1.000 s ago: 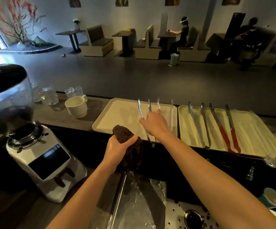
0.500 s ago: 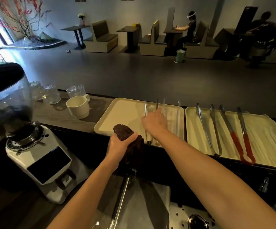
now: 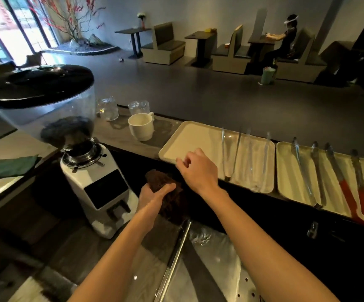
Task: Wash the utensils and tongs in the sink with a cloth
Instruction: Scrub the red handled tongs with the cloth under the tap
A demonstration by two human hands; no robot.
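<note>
Your left hand [image 3: 152, 198] grips brown cloth [image 3: 159, 182] at far edge of the sink [image 3: 216, 260] | your right hand [image 3: 198, 168], loosely curled, empty, above near edge of left tray [image 3: 189, 138] | tongs [image 3: 231, 153] on it | counter [image 3: 115, 132], café booths [image 3: 165, 46] beyond

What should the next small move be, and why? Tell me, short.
Probably move the right hand to the silver tongs on the right tray and bring them to the cloth. That hand has just released the left-tray tongs and is empty; the left hand grips the cloth, ready.
</note>
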